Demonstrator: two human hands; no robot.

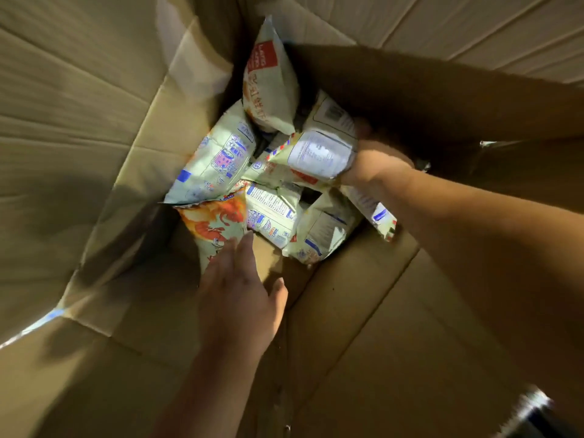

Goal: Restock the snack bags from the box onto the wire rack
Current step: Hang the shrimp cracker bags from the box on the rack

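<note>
Both hands reach inside the deep brown cardboard box [94, 159]. The right hand [374, 161] has its grip curled round a pale-green foil snack bag w/ white label panel [319, 153], at the pile's right side, above other bags. The left hand [240, 298] is open, fingers straight, tips touching the orange-printed snack bag [218, 224] at the pile's near-left edge. Other pale snack bags [215, 159] lie jumbled on the box bottom.

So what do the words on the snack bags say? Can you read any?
"LANG": white letters on a red patch, turned sideways, on the upright bag. The line beneath it is too blurred to read.
Large orange characters on that same bag: too blurred to read.
White print panel on the gripped bag held by the right hand: too small to read.
Blue print on the other bags: too small to read.
</note>
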